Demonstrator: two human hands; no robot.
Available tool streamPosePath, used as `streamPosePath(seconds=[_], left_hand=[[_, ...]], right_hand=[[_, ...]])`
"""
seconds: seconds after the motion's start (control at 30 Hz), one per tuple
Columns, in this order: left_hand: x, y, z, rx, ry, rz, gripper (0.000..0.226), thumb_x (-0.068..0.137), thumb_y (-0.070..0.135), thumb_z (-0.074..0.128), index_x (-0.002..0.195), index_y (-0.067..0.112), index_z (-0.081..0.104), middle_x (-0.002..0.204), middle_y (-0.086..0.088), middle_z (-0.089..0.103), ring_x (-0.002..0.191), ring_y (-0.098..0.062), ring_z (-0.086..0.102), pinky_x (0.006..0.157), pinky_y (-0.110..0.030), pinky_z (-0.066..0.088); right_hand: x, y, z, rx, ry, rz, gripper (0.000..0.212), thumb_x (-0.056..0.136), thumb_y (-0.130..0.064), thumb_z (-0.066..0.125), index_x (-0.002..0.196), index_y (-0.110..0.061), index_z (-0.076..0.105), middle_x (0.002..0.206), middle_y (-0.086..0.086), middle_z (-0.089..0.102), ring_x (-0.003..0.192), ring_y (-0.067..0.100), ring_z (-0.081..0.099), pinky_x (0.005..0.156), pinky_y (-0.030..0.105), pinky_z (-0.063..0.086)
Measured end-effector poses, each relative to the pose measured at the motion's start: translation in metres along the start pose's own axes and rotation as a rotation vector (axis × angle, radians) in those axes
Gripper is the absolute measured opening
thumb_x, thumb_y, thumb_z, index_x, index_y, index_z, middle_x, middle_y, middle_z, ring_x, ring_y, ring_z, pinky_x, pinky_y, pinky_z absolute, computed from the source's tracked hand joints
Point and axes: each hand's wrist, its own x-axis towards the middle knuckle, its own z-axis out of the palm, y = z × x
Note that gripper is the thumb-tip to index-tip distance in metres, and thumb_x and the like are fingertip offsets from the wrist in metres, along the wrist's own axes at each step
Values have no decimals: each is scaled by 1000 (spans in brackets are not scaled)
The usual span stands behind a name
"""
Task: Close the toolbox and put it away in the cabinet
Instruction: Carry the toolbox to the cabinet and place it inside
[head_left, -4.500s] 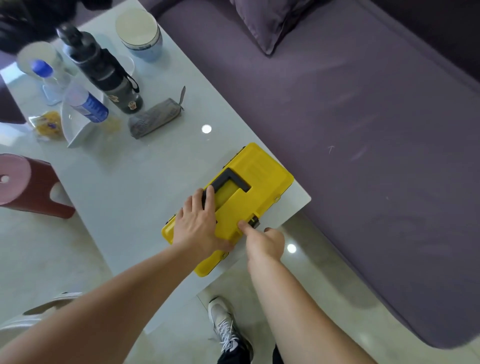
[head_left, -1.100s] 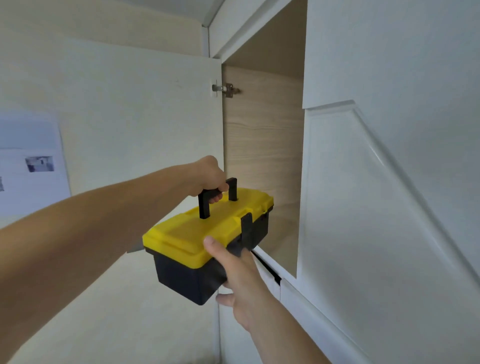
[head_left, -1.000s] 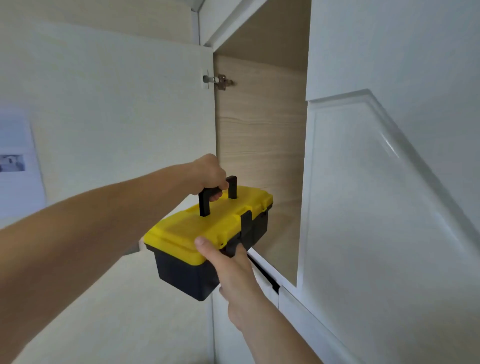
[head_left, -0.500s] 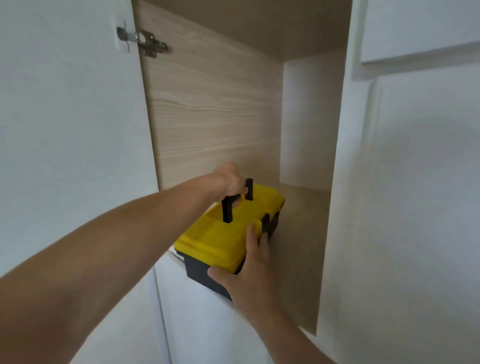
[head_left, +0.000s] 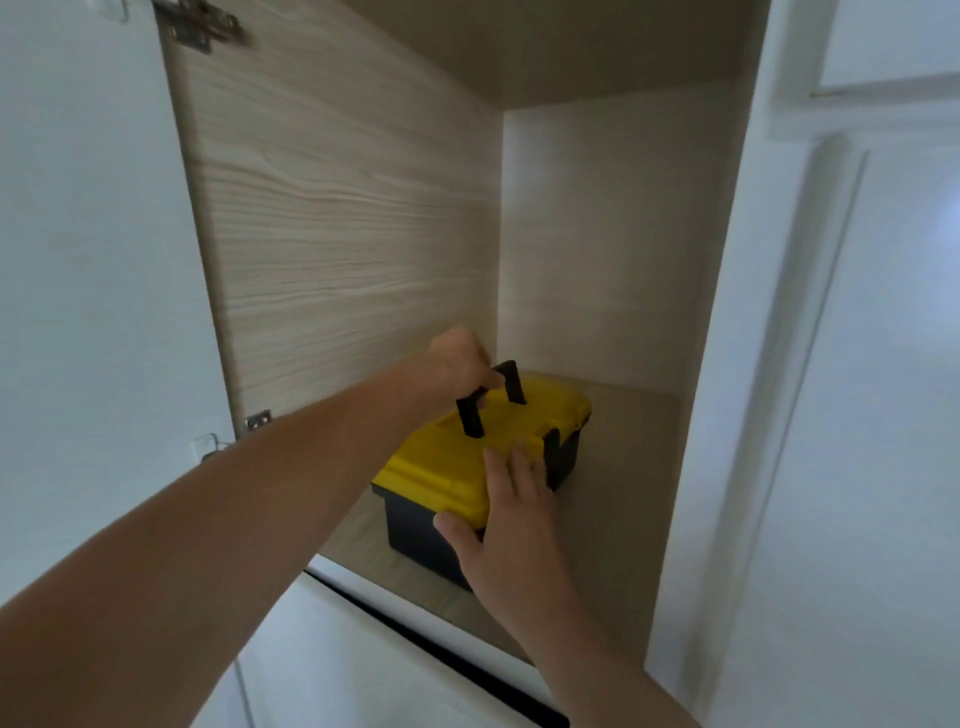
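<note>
the toolbox (head_left: 467, 467) is seen inside the open cabinet (head_left: 343, 249), its black base on the shelf (head_left: 618, 478), near the shelf's front edge and closer to the left wall than to the right. the yellow lid is down and the black latch on the near side looks fastened, so the closing step is judged done.

the box is hard moulded plastic, stiff, not fragile, and smooth enough to slide on the shelf. its weight cannot be read from the view; since it is carried largely by one hand on the handle (head_left: 491, 397), it is judged light to moderate, though loose tools inside could shift. the raised handle is the natural place to hold it, with a flat palm on the lid edge or side wall for steering.

the left hand (head_left: 460, 358) is reached forward with the arm stretched across the cabinet mouth, and its grip is curled over the top bar of the handle, pressed together around it. the right hand (head_left: 506, 512) is laid against the near right corner of the box, fingers spread flat over the lid edge and thumb on the dark side below; nothing is pinched there, it is only braced. a short push toward the back wall is judged to remain.
</note>
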Motion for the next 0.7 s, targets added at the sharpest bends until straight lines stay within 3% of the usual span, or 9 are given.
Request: streamPosePath(seconds=[0.07, 0.13, 0.3, 0.5, 0.63, 0.7], left_hand=[[-3, -14, -5, 124, 66, 25, 37, 79, 22, 75, 111, 4, 70, 114, -11, 70, 101, -26, 66, 84, -33, 53], [-8, -29, -6, 176, 58, 69, 30, 83, 22, 70, 110, 9, 71, 114, -9, 70, 102, -24, 64, 79, -31, 49], [-15, -58, 7, 261, 91, 132, 25, 91, 28, 55, 108, 21, 73, 109, -4, 72, 99, -24, 63, 86, -37, 52], [-25, -68, -4, 130, -118, 116, 32, 96, 29, 47, 120, 21, 67, 117, -4, 68, 105, -21, 59, 89, -32, 44], [-45, -75, -5, 113, -101, 111, 37, 98, 38, 39, 125, 25, 62, 112, -7, 67, 100, -24, 60, 81, -32, 44], [-56, -80, -7, 88, -77, 107, 40, 98, 39, 37, 128, 23, 59, 121, -7, 64, 109, -25, 58, 85, -30, 41]], right_hand=[[0, 0, -1, 0, -14, 2, 83, 88, -57, 49, 151, -22, 7, 162, 9, 1, 147, 29, -7, 118, 50, 12], [1, 0, -2, -3, -21, 5, 83, 89, -57, 50, 151, -22, 6, 162, 9, -2, 147, 30, -8, 118, 50, 12], [2, 2, -1, -64, -16, -1, 85, 88, -61, 47, 151, -23, 5, 162, 8, -2, 147, 28, -8, 118, 49, 12], [4, 0, -1, -72, -9, -10, 83, 88, -58, 48, 150, -21, 7, 162, 12, 1, 147, 29, -6, 117, 49, 11], [6, 2, -1, -66, -15, 10, 83, 88, -57, 49, 150, -21, 7, 161, 12, 3, 147, 28, -5, 118, 50, 17], [7, 1, -1, -75, -15, 14, 83, 88, -57, 50, 150, -21, 8, 161, 13, 5, 147, 29, -4, 118, 52, 19]])
